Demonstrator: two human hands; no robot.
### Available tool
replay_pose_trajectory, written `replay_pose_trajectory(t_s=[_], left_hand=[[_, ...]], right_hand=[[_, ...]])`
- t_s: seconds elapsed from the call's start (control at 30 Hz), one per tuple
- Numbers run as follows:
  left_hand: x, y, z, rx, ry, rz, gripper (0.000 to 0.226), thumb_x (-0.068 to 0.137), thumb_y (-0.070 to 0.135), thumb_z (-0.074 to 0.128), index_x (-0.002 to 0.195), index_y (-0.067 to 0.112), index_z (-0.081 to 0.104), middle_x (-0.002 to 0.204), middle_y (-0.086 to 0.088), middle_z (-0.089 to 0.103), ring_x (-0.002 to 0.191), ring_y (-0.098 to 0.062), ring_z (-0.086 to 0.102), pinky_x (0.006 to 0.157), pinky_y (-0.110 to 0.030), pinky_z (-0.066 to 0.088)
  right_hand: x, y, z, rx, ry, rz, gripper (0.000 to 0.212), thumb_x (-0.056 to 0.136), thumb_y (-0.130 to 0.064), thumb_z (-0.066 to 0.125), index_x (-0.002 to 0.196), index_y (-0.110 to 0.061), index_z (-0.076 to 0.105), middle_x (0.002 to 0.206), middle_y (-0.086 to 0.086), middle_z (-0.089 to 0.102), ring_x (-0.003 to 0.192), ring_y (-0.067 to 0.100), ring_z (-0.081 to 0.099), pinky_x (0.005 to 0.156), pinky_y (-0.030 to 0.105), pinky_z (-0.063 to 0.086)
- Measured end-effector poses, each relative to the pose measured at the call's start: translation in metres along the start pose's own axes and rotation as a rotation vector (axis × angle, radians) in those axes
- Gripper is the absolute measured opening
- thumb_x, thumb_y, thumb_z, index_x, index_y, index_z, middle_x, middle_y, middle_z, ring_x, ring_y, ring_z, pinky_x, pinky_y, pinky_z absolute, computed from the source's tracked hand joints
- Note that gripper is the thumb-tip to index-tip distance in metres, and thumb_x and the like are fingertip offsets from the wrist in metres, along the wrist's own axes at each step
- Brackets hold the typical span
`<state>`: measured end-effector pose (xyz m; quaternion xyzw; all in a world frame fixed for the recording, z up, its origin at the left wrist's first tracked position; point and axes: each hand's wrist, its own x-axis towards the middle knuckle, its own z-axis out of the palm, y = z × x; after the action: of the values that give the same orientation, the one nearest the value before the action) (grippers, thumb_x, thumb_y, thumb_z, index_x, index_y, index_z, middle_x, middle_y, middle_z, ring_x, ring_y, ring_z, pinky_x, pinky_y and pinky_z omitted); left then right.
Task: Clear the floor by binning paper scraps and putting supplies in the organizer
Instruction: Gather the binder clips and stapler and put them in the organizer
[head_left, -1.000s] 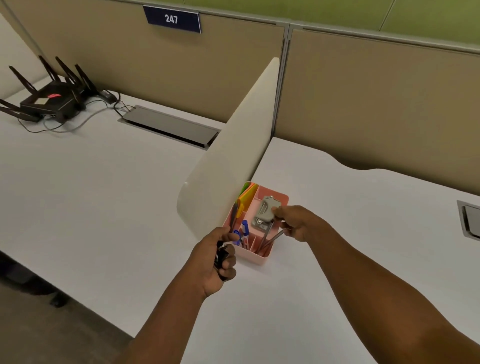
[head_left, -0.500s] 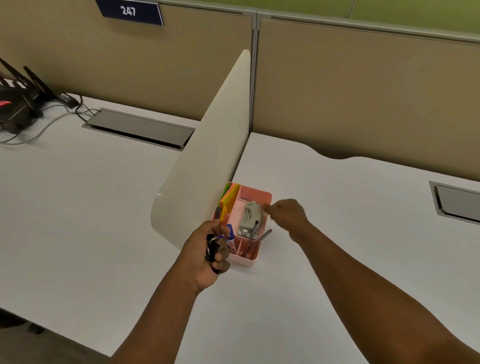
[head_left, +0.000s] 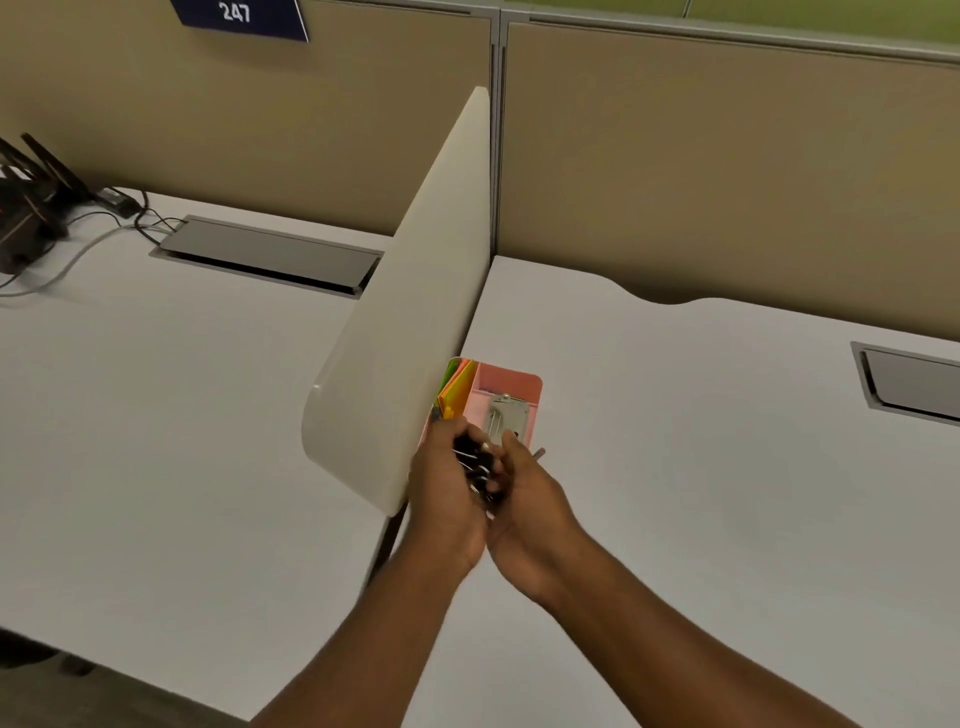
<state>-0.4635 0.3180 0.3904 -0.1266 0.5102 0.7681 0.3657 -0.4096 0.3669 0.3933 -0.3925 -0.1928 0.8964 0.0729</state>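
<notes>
Where the pink organizer sits on the white counter against the cream divider, both hands meet just in front of it. The left hand curls its fingers around a bunch of black binder clips; the right hand pinches the same bunch. Inside the organizer lie a grey stapler and coloured sticky notes.

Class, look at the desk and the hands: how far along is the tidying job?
Done: the pink organizer on the desk already holds coloured paper and a stapler. In hand: black binder clips gripped by the left hand, the right hand reaching into them, just in front of the organizer. Left: dropping the clips in. The floor is barely visible, so remaining scraps cannot be judged.
</notes>
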Motion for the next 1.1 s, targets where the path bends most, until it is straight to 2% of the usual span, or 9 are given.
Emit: replay_pose_trajectory(t_s=[0.13,0.23,0.33,0.53,0.63,0.77,0.9,1.0,1.1], left_hand=[[-0.012,-0.032,0.003,0.442,0.062,0.225,0.016,0.085,0.033,0.051,0.079,0.034,0.066,0.093,0.018,0.071,0.096,-0.010,0.066,0.081,-0.034,0.059],[-0.016,-0.042,0.000,0.731,0.037,0.355,0.017,0.086,0.032,0.050,0.075,0.043,0.059,0.079,0.018,0.066,0.082,-0.014,0.064,0.080,-0.039,0.056],[-0.020,-0.053,-0.003,0.955,0.046,0.520,0.012,0.093,0.027,0.053,0.088,0.036,0.058,0.092,0.016,0.064,0.097,-0.012,0.063,0.089,-0.033,0.056],[-0.030,-0.058,0.001,1.302,-0.054,0.753,0.030,0.089,0.023,0.052,0.118,0.017,0.058,0.126,-0.007,0.059,0.119,-0.024,0.051,0.105,-0.048,0.042],[-0.032,-0.057,0.002,1.490,-0.170,0.876,0.046,0.081,0.016,0.061,0.126,0.021,0.055,0.132,-0.002,0.057,0.126,-0.026,0.049,0.108,-0.043,0.033],[-0.034,-0.058,0.008,1.422,-0.129,1.125,0.038,0.080,0.031,0.066,0.116,0.018,0.066,0.118,0.000,0.068,0.112,-0.017,0.062,0.103,-0.042,0.044],[-0.025,-0.045,0.008,1.149,-0.045,1.141,0.036,0.093,0.040,0.051,0.113,0.015,0.066,0.116,0.000,0.069,0.111,-0.014,0.060,0.095,-0.039,0.049],[0.000,-0.024,-0.006,1.045,0.103,1.051,0.037,0.096,0.035,0.046,0.120,0.011,0.060,0.119,-0.005,0.066,0.112,-0.015,0.058,0.089,-0.031,0.054],[0.026,-0.009,-0.030,1.114,0.169,1.032,0.030,0.097,0.021,0.048,0.122,0.008,0.056,0.118,-0.005,0.064,0.108,0.000,0.052,0.087,-0.002,0.040]], right_hand=[[-0.002,0.017,-0.003,0.623,-0.136,0.145,0.030,0.092,-0.014,0.054,0.120,-0.007,0.063,0.088,0.015,0.064,0.084,0.029,0.066,0.071,0.033,0.057],[0.003,0.015,-0.019,0.514,-0.121,0.081,0.037,0.095,-0.019,0.048,0.130,-0.015,0.058,0.108,0.003,0.061,0.121,0.018,0.054,0.109,0.031,0.040],[0.007,0.008,-0.030,0.240,-0.091,0.084,0.037,0.094,-0.022,0.045,0.128,-0.012,0.055,0.101,0.007,0.056,0.113,0.018,0.047,0.111,0.036,0.030],[0.006,-0.003,-0.039,0.256,-0.198,0.027,0.033,0.085,-0.027,0.049,0.104,-0.008,0.069,0.086,0.012,0.069,0.082,0.025,0.068,0.074,0.037,0.058],[0.005,-0.007,-0.050,0.280,-0.088,-0.030,0.038,0.093,-0.029,0.043,0.086,-0.004,0.071,0.069,0.013,0.068,0.058,0.024,0.069,0.053,0.034,0.059],[0.006,-0.009,-0.070,0.204,0.024,-0.108,0.051,0.101,-0.027,0.039,0.068,-0.009,0.074,0.061,0.009,0.067,0.053,0.020,0.067,0.050,0.029,0.057],[0.006,-0.019,-0.078,0.344,-0.041,0.028,0.028,0.086,-0.034,0.060,0.083,-0.010,0.074,0.085,0.011,0.070,0.083,0.025,0.067,0.073,0.036,0.057],[0.019,-0.033,-0.099,0.346,-0.002,0.032,0.025,0.081,-0.033,0.064,0.066,-0.012,0.060,0.074,0.006,0.061,0.067,0.018,0.059,0.048,0.021,0.045],[0.037,-0.046,-0.117,0.287,0.107,0.046,0.033,0.081,-0.031,0.064,0.057,-0.016,0.048,0.061,0.001,0.052,0.052,0.013,0.051,0.035,0.016,0.027]])
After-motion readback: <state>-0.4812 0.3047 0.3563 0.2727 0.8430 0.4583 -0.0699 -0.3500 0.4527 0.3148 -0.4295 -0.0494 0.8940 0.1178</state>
